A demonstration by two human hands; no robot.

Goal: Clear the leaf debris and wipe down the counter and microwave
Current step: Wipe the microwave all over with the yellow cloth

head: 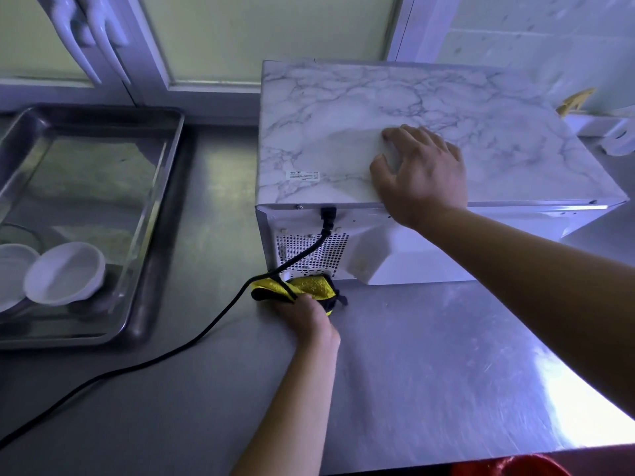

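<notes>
While the head view looks down on the steel bench (429, 355), the microwave (343, 108) stands toward its far right side with the vented back panel (309, 249) turned to the person, which probably gives access to the strip of bench behind and under it. The right grip (421, 170) lies on the marble-patterned top near the rear edge, fingers spread and pressing flat with nothing held; it looks placed there to steady the oven, or to tip or shift it, so the body does not slide as the other arm works. The left grip (305, 316) is curled round a bunched yellow cloth (295, 286), which rests on the bench right at the foot of the back panel, by the oven's rear left corner. The black power cord (192, 341) drops from its plug, passes over the cloth and trails away toward the near left edge, so the wiping has to go under or around it. By the left edge sits a metal tray (151, 304) holding white bowls (65, 273), well apart from the cloth. No leaf debris shows plainly on the bare steel; a yellow curled scrap (575, 99) beyond the oven's far right corner may be a leaf, though I cannot tell. I judge the wiping to be at the oven's base, with the marble top and the open bench possibly left to do.
</notes>
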